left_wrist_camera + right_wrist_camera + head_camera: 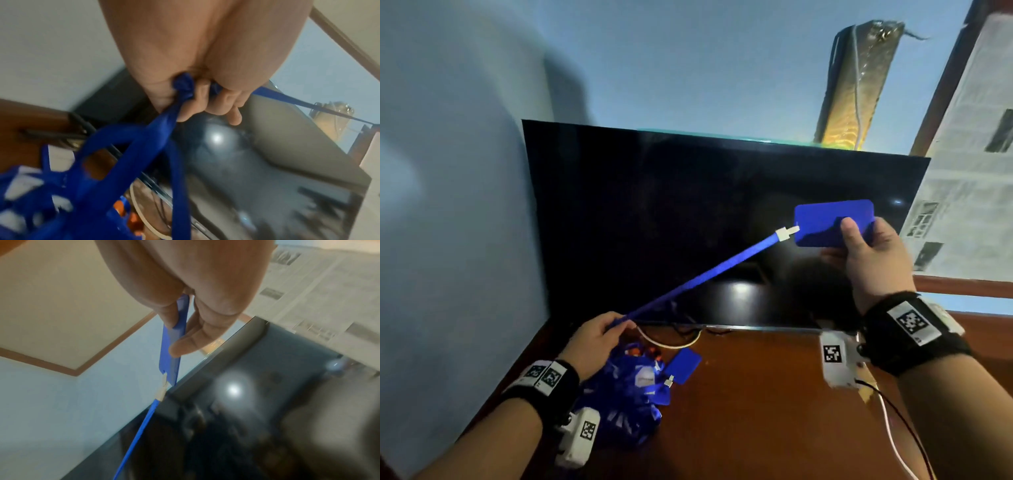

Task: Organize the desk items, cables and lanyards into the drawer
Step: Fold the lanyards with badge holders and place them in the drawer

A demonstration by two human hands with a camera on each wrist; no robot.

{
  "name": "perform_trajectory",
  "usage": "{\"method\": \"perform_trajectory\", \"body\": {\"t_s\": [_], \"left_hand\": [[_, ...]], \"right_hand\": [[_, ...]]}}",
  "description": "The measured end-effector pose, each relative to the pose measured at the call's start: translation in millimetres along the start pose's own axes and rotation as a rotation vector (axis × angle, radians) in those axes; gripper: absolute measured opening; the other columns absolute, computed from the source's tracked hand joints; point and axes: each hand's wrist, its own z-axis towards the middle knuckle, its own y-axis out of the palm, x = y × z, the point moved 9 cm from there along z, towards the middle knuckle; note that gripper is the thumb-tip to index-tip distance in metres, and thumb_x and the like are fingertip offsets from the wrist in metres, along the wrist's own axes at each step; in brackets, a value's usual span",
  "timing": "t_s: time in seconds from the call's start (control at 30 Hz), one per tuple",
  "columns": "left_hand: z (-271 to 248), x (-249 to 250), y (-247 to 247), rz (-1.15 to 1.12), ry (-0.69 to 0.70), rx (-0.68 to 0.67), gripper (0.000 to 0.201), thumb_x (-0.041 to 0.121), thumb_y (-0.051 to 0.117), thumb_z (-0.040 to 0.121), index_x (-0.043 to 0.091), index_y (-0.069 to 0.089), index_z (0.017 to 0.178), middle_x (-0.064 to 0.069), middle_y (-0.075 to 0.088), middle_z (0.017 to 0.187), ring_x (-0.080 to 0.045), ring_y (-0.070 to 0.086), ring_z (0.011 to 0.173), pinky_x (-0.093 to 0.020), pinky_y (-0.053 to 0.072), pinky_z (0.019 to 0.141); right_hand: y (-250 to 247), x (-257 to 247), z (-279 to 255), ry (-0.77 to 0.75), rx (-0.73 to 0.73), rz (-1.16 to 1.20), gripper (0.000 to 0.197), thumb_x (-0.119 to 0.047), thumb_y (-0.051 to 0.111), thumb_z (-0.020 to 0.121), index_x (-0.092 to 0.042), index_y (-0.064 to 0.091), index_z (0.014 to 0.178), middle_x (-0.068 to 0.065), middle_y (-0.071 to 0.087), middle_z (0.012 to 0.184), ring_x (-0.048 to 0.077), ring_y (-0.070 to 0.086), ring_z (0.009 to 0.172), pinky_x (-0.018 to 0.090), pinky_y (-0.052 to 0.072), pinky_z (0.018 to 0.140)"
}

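Observation:
A blue lanyard strap (pixel 698 277) is stretched taut in the air between my two hands, in front of the dark monitor. My right hand (pixel 866 246) pinches the blue card holder (pixel 825 219) at the strap's end, thumb on its face; the right wrist view shows the card holder (pixel 171 350) edge-on between thumb and fingers. My left hand (pixel 599 339) grips the strap's other end low at the left, fingers curled round the blue strap (pixel 180 91). Beneath it a tangled pile of blue lanyards (pixel 633 394) lies on the wooden desk (pixel 756 411).
A large dark monitor (pixel 688 212) stands at the desk's back against the blue wall. A white cable (pixel 671 344) and dark cables lie at its base. A second blue card holder (pixel 683 366) sits on the pile. Red and white wires (pixel 893 431) trail at the right.

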Motion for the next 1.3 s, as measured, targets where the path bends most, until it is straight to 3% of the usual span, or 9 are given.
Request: {"method": "perform_trajectory", "body": {"t_s": [0.07,0.2,0.33,0.5,0.67,0.83,1.03,1.2,1.3], "left_hand": [[12.3,-10.5,-19.5,0.15,-0.008,0.0,0.023,0.026,0.058,0.105,0.03,0.076,0.091,0.005,0.064,0.064,-0.001,0.054,0.054,-0.024,0.043,0.057],[33.2,-30.7,-36.1,0.535,-0.107,-0.108,0.018,0.034,0.054,0.105,0.033,0.07,0.099,0.004,0.07,0.082,-0.016,0.066,0.076,-0.033,0.053,0.072],[43.0,-19.6,-33.2,0.872,-0.133,-0.173,0.02,0.035,0.049,0.106,0.027,0.067,0.109,0.0,0.073,0.101,-0.02,0.067,0.093,-0.03,0.046,0.079],[46.7,-4.9,-51.7,0.447,-0.113,-0.052,0.027,0.031,0.061,0.104,0.018,0.073,0.084,-0.002,0.066,0.064,-0.016,0.06,0.058,-0.028,0.045,0.057],[49.3,-28.5,-106.3,0.332,-0.21,0.135,0.04,0.03,0.05,0.108,0.011,0.072,0.08,0.001,0.076,0.067,-0.031,0.072,0.075,-0.047,0.059,0.082],[53.3,18.3,-109.1,0.498,-0.206,0.182,0.026,0.027,0.057,0.102,0.01,0.067,0.12,-0.017,0.074,0.118,-0.04,0.068,0.111,-0.044,0.054,0.098],[31.7,135.2,-13.6,0.37,0.159,-0.088,0.088,0.059,0.076,0.084,0.039,0.032,0.158,0.003,0.048,0.152,-0.02,0.051,0.137,-0.035,0.045,0.109],[-10.2,192.6,76.7,0.022,0.299,-0.352,0.079,0.062,0.073,0.085,0.042,0.04,0.154,0.016,0.045,0.156,-0.001,0.038,0.143,-0.029,0.031,0.119],[-29.8,200.2,97.7,-0.084,0.347,-0.33,0.041,0.053,0.065,0.095,0.028,0.066,0.128,0.015,0.071,0.126,0.005,0.062,0.12,-0.027,0.045,0.112]], "right_hand": [[-21.9,10.5,10.4,0.042,0.038,-0.083,0.028,-0.032,0.058,0.104,-0.005,0.065,0.107,0.016,0.073,0.1,0.024,0.073,0.084,0.03,0.056,0.067],[-17.9,15.8,5.7,0.116,-0.06,-0.04,0.024,-0.026,0.059,0.104,-0.002,0.063,0.107,0.015,0.073,0.095,0.02,0.072,0.068,0.02,0.059,0.06],[6.6,8.1,-6.2,0.089,-0.165,-0.003,0.02,-0.029,0.062,0.102,-0.012,0.069,0.109,0.008,0.079,0.099,0.03,0.078,0.079,0.049,0.063,0.079],[-22.5,-14.2,8.0,0.038,-0.017,0.002,0.022,-0.039,0.061,0.101,-0.018,0.067,0.106,0.007,0.077,0.101,0.032,0.077,0.083,0.051,0.062,0.082],[-59.5,-18.3,25.6,0.088,0.081,0.104,0.026,-0.027,0.058,0.104,-0.007,0.062,0.12,0.005,0.073,0.101,0.034,0.077,0.084,0.039,0.064,0.072],[-32.4,-36.9,15.8,0.052,-0.078,0.064,0.027,-0.028,0.061,0.103,-0.005,0.064,0.117,0.012,0.075,0.103,0.032,0.077,0.08,0.041,0.065,0.071],[24.1,-61.0,-11.6,0.044,-0.26,0.171,0.019,-0.02,0.061,0.103,-0.002,0.065,0.112,0.018,0.077,0.095,0.031,0.077,0.071,0.036,0.064,0.065],[46.8,-84.3,-23.7,0.065,-0.357,0.369,0.017,-0.013,0.06,0.103,-0.001,0.061,0.115,0.023,0.076,0.095,0.034,0.074,0.069,0.038,0.064,0.068],[42.3,-93.8,-24.0,0.063,-0.358,0.444,0.021,-0.013,0.061,0.103,0.0,0.059,0.119,0.024,0.076,0.099,0.036,0.074,0.074,0.039,0.063,0.071]]}}
